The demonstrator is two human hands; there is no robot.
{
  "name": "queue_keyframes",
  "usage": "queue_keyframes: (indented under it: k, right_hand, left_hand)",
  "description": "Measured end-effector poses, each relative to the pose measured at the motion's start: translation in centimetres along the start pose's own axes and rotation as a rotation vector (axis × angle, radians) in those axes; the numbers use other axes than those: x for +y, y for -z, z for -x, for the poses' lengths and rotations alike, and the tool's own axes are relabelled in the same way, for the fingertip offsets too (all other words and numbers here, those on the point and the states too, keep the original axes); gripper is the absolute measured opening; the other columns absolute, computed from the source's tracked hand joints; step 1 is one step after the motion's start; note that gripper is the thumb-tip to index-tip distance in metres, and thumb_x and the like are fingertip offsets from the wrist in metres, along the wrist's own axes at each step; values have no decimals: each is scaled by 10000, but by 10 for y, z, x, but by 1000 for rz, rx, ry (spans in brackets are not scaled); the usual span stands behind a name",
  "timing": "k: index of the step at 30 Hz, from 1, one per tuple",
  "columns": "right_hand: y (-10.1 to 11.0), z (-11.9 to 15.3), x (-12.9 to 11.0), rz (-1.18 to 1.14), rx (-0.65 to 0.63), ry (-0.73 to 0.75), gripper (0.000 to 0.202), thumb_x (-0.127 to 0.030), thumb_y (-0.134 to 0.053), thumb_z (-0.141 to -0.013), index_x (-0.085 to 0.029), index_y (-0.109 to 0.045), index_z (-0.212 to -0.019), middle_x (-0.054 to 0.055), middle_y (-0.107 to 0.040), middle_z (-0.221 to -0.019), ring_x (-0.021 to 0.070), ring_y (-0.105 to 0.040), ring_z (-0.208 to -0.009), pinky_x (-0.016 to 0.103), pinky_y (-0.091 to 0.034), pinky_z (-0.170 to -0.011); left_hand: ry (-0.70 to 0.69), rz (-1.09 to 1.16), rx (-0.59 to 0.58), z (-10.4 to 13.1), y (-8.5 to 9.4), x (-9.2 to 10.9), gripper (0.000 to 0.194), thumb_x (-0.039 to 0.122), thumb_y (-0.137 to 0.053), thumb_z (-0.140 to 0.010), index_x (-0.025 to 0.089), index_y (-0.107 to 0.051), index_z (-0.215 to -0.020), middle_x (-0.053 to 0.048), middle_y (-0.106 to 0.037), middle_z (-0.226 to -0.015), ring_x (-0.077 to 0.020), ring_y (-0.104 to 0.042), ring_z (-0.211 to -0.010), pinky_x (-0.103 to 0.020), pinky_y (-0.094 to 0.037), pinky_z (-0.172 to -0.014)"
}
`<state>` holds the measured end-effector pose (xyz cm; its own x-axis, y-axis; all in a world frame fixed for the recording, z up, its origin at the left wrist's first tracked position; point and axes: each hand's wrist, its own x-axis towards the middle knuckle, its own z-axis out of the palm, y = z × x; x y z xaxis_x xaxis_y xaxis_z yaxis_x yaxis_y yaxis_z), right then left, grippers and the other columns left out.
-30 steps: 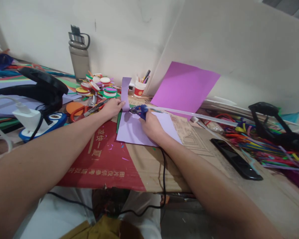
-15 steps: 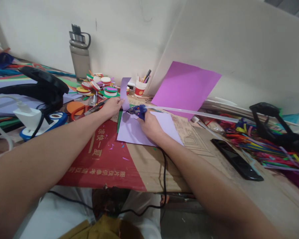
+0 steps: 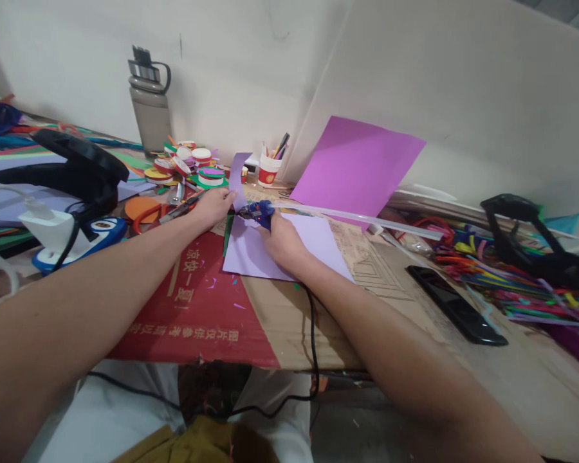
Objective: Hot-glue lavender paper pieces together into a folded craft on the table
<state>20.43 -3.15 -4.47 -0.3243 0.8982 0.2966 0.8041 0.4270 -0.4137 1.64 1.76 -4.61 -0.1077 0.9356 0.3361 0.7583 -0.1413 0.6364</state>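
Bottle (image 3: 150, 119): upright at the far edge of the tabletop (image 3: 535, 386), left of centre
Cup (image 3: 269, 173): pens (image 3: 282, 146) standing inside, near the far edge
Phone (image 3: 456, 305): flat, toward the near right corner
Charger (image 3: 53, 229): white, toward the left edge

Light: soft, greyish, moderately dim | Shadows: faint on wall (image 3: 231, 77) beside bottle (image 3: 149, 119), dark beneath cardboard (image 3: 289, 321) | Glare: slight on phone (image 3: 453, 303) | Focus: soft, fine detail smeared | Edges: wide-angle stretch, forearms (image 3: 390, 341) enlarged

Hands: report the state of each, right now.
Left hand: closed, pinching the purple paper strip.
Right hand: closed, holding the blue glue gun.
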Motion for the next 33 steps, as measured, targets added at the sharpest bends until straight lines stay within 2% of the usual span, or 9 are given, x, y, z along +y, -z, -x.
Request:
queue_keyframes:
  k: [5, 19, 27, 33]
  right_hand:
    - [8, 4, 3, 0, -15, -13, 353, -266, -494, -873, -125, -484, -1196, 171, -666, -1101, 303, -632, -1038, 371, -475, -860]
    - [12, 5, 6, 20, -8, -70, 374, -238, -489, -847, -106, -472, -1196, 186, -669, -1083, 316, -638, -1019, 391, -480, -850]
    - [13, 5, 10, 8, 0, -78, 385, -244, -483, -846, -113, -479, -1208, 182, -670, -1084, 319, -636, -1020, 402, -482, -852]
    - [12, 2, 10, -2, 0, -75, 387, -245, -485, -848, -105, -480, -1208, 190, -663, -1103, 322, -628, -1037, 408, -474, -870]
  left_hand:
    - [1, 32, -26, -1, -1, -2, 359, 377, -397, -879, 170, -575, -645, -41, -623, -647, -174, -510, -618, -271, -343, -602]
    - [19, 38, -46, 3, 1, 2, 365, 383, -398, -890, 163, -589, -670, -35, -614, -648, -169, -507, -605, -271, -338, -591]
    - [10, -30, -54, 3, 2, 2, 375, 396, -380, -898, 158, -613, -727, -64, -660, -735, -191, -555, -673, -275, -371, -637]
    - [-9, -124, -45, 2, 2, -1, 394, 415, -360, -899, 155, -610, -741, -88, -643, -729, -206, -555, -679, -294, -374, -656]
